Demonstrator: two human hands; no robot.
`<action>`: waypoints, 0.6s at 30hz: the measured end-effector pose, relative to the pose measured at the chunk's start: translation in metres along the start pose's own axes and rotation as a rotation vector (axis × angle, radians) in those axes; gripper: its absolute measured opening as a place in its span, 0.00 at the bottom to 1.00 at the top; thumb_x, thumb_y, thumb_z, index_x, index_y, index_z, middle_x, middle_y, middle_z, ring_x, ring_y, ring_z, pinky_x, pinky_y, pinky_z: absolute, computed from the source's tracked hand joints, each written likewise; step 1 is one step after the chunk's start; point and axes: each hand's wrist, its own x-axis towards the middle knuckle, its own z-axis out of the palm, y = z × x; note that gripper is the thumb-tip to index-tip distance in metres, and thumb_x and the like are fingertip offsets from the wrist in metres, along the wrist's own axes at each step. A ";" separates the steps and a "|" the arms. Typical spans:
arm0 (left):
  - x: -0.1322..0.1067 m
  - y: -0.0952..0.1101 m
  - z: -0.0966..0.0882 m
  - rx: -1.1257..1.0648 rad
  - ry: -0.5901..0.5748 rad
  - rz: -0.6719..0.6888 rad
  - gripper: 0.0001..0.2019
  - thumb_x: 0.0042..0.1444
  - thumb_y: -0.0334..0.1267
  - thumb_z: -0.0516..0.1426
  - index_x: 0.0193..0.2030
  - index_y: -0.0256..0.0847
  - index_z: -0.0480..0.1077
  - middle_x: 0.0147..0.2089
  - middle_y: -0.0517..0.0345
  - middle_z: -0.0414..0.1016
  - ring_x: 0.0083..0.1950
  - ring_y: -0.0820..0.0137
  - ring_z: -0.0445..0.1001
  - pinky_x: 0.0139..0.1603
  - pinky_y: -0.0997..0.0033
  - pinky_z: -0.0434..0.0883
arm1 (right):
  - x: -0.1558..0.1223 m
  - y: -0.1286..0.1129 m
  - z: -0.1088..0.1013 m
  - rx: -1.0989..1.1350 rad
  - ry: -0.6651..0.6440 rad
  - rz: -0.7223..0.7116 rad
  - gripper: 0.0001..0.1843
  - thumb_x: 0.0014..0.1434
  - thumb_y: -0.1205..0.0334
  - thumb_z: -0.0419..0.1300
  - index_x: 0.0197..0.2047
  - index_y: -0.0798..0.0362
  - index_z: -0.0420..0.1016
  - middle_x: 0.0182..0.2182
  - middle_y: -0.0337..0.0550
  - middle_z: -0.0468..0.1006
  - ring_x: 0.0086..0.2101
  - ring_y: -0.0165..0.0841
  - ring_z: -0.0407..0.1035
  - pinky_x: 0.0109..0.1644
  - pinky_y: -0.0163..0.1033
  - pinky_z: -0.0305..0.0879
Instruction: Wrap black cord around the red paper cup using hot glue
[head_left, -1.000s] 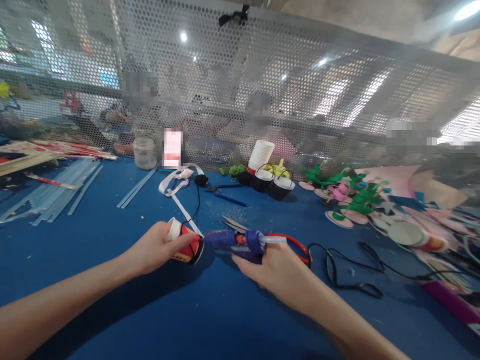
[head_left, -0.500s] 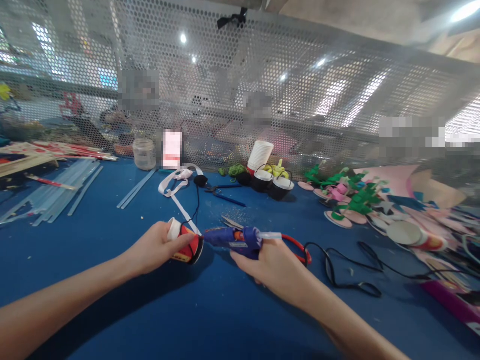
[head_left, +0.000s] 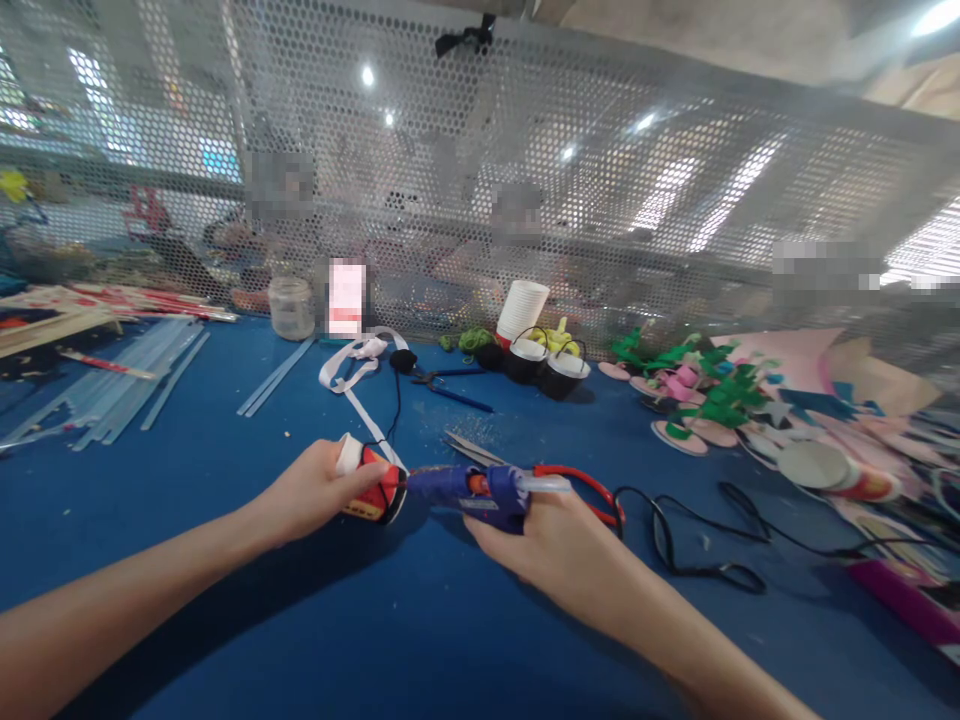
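My left hand (head_left: 311, 492) is wrapped round a small red and white paper cup (head_left: 371, 485) lying on its side on the blue table (head_left: 225, 470). My right hand (head_left: 551, 545) grips a blue glue gun (head_left: 472, 488) whose nozzle points left and touches the cup's rim. A clear glue stick pokes out of the gun's back. A black cord (head_left: 690, 540) trails from the gun to the right. Red-handled scissors (head_left: 577, 480) lie just behind the gun.
A perforated metal screen (head_left: 525, 180) closes off the back of the table; people sit beyond it. Clear glue sticks (head_left: 127, 385) lie at left, a jar (head_left: 291, 306), white ribbon (head_left: 352, 365), stacked cups (head_left: 523, 310), small black buckets (head_left: 547, 365) and foam flower pieces (head_left: 705, 400) at back and right.
Almost nothing has moved. The glue gun has shifted slightly, staying with its nozzle at the cup.
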 end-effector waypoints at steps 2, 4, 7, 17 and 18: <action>0.000 -0.001 0.000 0.019 0.018 0.007 0.16 0.46 0.47 0.52 0.26 0.35 0.70 0.21 0.61 0.69 0.23 0.73 0.65 0.23 0.77 0.59 | 0.000 -0.002 -0.002 -0.003 -0.016 0.004 0.07 0.46 0.66 0.51 0.19 0.54 0.63 0.12 0.32 0.57 0.14 0.22 0.50 0.14 0.27 0.47; 0.000 -0.002 0.000 0.024 0.028 0.015 0.16 0.46 0.47 0.52 0.26 0.35 0.70 0.21 0.61 0.69 0.24 0.73 0.65 0.23 0.77 0.59 | 0.000 -0.003 -0.005 0.029 -0.045 0.038 0.08 0.46 0.65 0.52 0.18 0.54 0.61 0.10 0.31 0.57 0.13 0.22 0.51 0.13 0.27 0.47; 0.001 -0.003 0.002 -0.002 0.036 0.007 0.17 0.47 0.48 0.52 0.26 0.35 0.70 0.21 0.60 0.69 0.24 0.73 0.66 0.23 0.77 0.60 | 0.002 -0.003 -0.014 0.147 -0.102 0.136 0.08 0.47 0.61 0.53 0.20 0.54 0.62 0.09 0.31 0.59 0.11 0.22 0.54 0.13 0.27 0.51; -0.005 0.000 0.008 -0.301 0.236 0.055 0.18 0.44 0.50 0.55 0.30 0.34 0.71 0.27 0.54 0.75 0.30 0.67 0.71 0.31 0.73 0.68 | 0.033 0.040 -0.048 0.439 0.225 0.176 0.13 0.47 0.55 0.57 0.25 0.58 0.64 0.18 0.35 0.66 0.18 0.22 0.59 0.21 0.29 0.58; -0.006 0.000 0.009 -0.306 0.240 0.062 0.18 0.44 0.50 0.55 0.30 0.33 0.71 0.28 0.54 0.76 0.30 0.67 0.72 0.31 0.72 0.68 | 0.039 0.047 -0.050 0.372 0.264 0.212 0.14 0.49 0.54 0.55 0.24 0.58 0.64 0.18 0.36 0.66 0.18 0.22 0.59 0.21 0.28 0.58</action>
